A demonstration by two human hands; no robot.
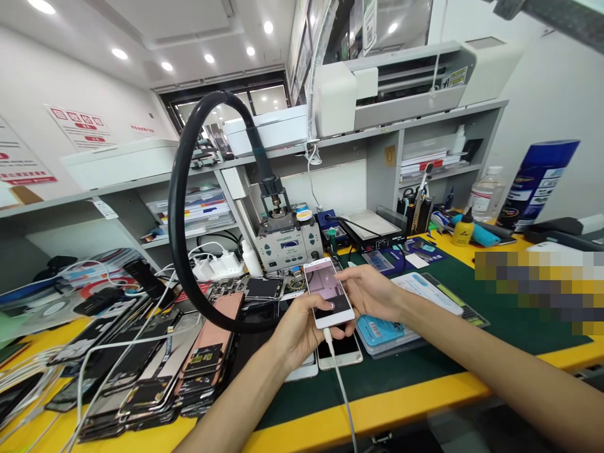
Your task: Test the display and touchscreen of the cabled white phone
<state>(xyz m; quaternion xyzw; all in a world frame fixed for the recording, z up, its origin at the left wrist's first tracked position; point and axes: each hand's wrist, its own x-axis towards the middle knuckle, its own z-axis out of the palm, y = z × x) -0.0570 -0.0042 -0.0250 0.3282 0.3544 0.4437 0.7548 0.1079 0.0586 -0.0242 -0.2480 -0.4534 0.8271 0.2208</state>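
Note:
A white smartphone (328,283) with its screen lit is held up over the bench; the display looks like a camera view. My left hand (304,321) is closed around its lower left side, with the thumb on the lower part of the screen. On the right edge, my right hand (370,292) grips the phone, its fingers partly hidden behind it. From the bottom of the phone a white charging cable (340,384) runs down past the bench edge. Beneath the hands lies another phone (340,352), partly covered from view.
Stacks of phone screens and parts (151,384) fill the left side. A thick black hose (177,207) loops up from a hot air station (287,245). A yellow bottle (462,229) and a blue spray can (538,185) stand at the right. The green mat (509,314) covers the bench.

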